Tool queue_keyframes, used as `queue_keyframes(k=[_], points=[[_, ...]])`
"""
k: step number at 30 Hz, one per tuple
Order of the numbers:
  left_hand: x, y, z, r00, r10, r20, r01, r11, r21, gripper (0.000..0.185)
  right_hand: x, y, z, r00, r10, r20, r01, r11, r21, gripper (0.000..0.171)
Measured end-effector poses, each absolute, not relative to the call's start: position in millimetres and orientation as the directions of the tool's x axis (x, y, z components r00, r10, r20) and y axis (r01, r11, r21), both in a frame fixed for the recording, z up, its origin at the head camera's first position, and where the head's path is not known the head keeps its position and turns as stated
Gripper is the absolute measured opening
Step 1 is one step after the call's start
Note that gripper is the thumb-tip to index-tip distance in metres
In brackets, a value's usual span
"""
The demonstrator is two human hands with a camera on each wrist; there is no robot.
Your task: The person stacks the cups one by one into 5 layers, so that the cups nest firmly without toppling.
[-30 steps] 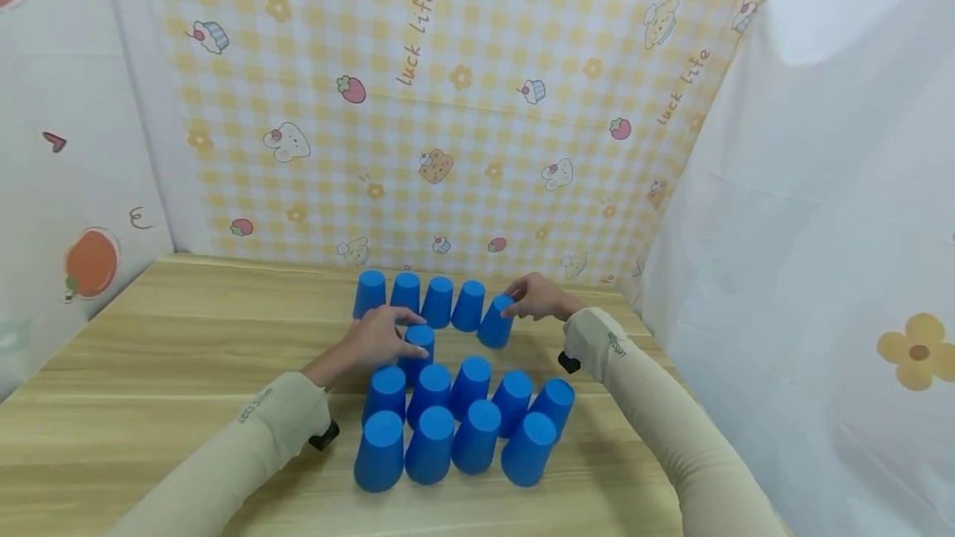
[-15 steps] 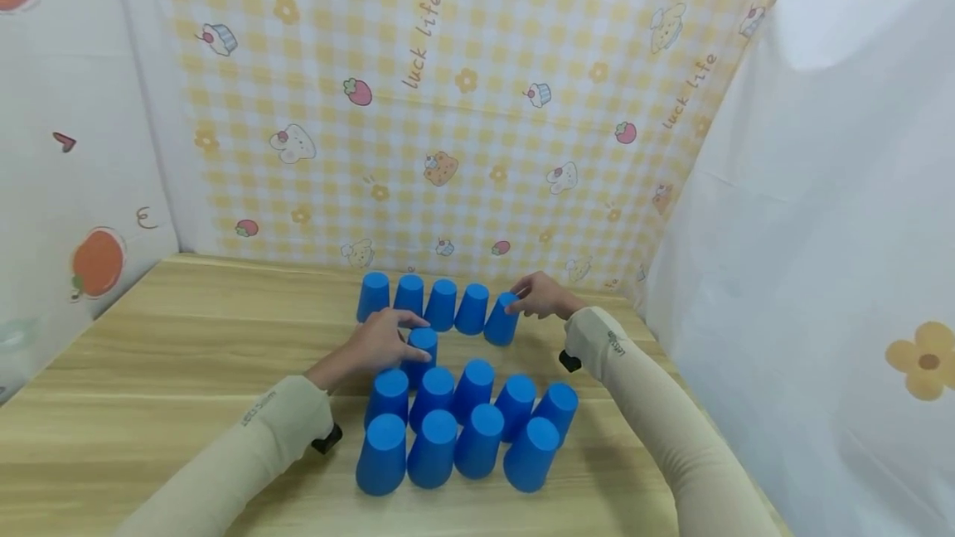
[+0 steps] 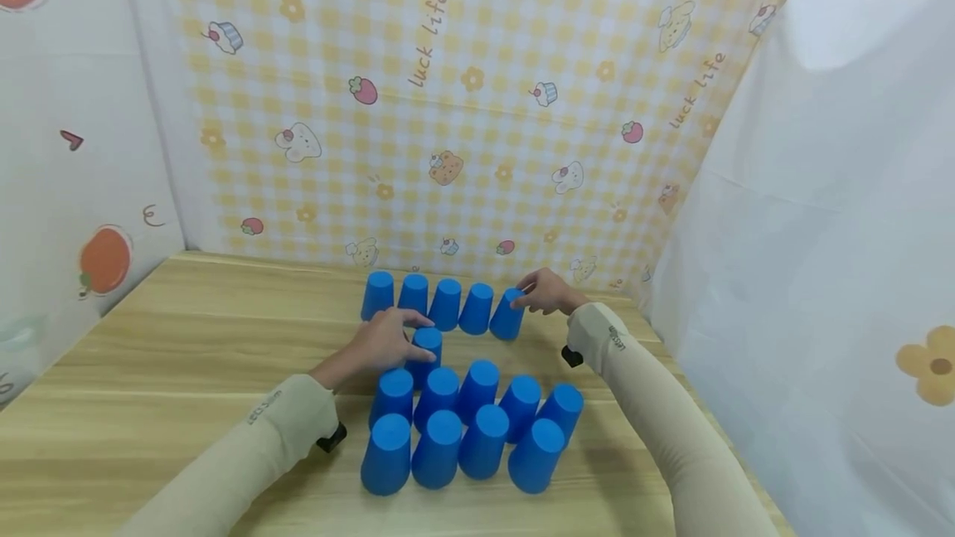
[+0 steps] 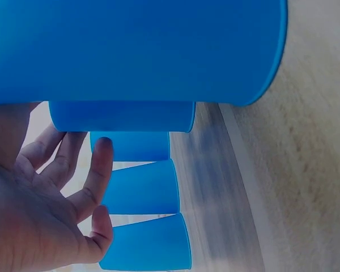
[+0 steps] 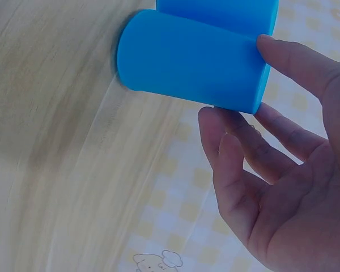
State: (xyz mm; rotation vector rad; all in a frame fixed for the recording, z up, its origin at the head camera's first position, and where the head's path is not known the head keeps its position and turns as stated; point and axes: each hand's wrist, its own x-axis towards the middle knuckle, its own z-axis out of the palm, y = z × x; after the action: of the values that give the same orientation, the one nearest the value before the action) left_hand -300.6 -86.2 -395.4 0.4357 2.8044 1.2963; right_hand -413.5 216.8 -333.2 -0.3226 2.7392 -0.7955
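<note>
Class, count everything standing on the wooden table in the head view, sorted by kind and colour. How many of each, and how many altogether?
Blue cups, upside down: 15
Total: 15

Plain blue cups, light wood-grain table, yellow-checked backdrop with seemingly cartoon prints.

Wooden table: fills the lower frame, backed by a patterned cloth across the upper centre.
Back row of cups: five, just above centre.
Single cup: centre, between the back row and the front cluster, left hand on it.
Front cluster of cups: lower centre, two rows.
Right hand: touching the back row's right-end cup.
</note>
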Motion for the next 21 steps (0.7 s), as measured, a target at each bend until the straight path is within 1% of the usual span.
queue_keyframes(k=[14,21], points=[[-302.3,-86.3,-400.7,-0.958,0.266,0.107,0.254,0.618,0.744,0.051,-417.2,219.9,-341.9,-0.939,-0.273,-0.210,-0.110,0.815,-0.570,0.051],[-304.2,-88.0,-401.6,-0.956,0.270,0.118,0.264,0.612,0.745,0.051,-417.4,218.1,-342.2,-0.938,-0.279,-0.207,-0.115,0.810,-0.575,0.048]])
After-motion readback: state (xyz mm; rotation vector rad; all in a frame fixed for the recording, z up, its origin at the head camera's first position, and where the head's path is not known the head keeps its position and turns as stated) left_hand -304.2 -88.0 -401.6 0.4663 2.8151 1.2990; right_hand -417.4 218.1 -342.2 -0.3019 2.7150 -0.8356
